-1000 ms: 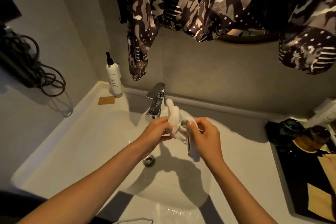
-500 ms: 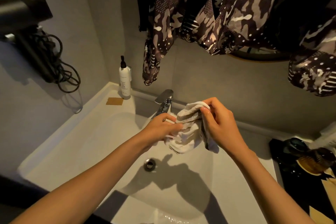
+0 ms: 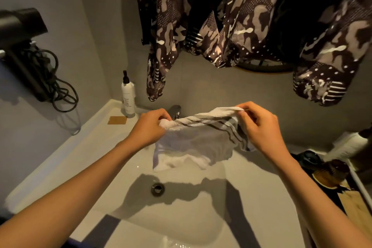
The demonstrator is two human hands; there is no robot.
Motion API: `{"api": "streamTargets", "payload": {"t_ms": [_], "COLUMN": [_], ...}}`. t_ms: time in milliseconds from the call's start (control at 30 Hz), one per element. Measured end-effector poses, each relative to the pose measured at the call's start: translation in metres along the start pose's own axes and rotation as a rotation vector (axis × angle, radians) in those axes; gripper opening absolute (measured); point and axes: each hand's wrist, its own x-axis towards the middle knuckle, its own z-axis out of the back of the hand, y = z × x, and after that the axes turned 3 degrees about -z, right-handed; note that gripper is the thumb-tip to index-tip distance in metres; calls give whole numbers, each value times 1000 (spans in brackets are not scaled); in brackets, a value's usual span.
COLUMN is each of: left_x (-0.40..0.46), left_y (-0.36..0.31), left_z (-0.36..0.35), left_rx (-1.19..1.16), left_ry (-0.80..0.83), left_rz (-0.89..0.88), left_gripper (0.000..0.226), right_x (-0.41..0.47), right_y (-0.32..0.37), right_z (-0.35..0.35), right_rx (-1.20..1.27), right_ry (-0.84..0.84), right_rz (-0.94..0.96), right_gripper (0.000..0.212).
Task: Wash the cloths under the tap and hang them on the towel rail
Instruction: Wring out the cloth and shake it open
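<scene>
A white cloth (image 3: 193, 145) with dark stripes along its top edge hangs spread out above the white sink basin (image 3: 80, 159). My left hand (image 3: 150, 127) pinches its upper left corner. My right hand (image 3: 259, 127) grips its upper right corner. The cloth sags between them over the drain (image 3: 157, 189). The chrome tap (image 3: 175, 111) is mostly hidden behind the cloth and my left hand. No towel rail is in view.
A white pump bottle (image 3: 128, 94) stands at the sink's back left, beside a small tan pad (image 3: 117, 120). A black hair dryer (image 3: 24, 46) with coiled cord hangs on the left wall. Patterned camouflage fabric (image 3: 231, 26) hangs overhead. Dark jars and a brush (image 3: 330, 167) crowd the right counter.
The bunched, twisted cloth has been pulled open: my hands moved apart and lifted, and the cloth now hangs spread between them. The view has tilted upward.
</scene>
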Motion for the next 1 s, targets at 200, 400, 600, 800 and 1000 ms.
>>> {"api": "streamTargets", "payload": {"t_ms": [200,400,600,800,1000], "left_x": [5,23,23,26,15], "left_y": [-52,-66,-86,-82,-108], "left_z": [-23,-40,-49,-57,-71], "left_rx": [-439,-100,52,281,300], "left_ry": [372,309,232,261,209], "left_rz": [-174,-413,-513,-619,-668], "left_gripper": [66,35,24,18,22], "right_x": [12,9,1,-8,-36], "right_y": [23,1,-30,-51,-69], "right_z": [-22,-1,16,29,52], "right_rx": [25,-98,-219,-461,-676], "right_ry": [191,271,278,403,110], "right_rz": [153,292,322,400,387], "right_gripper": [10,4,23,33,28]}}
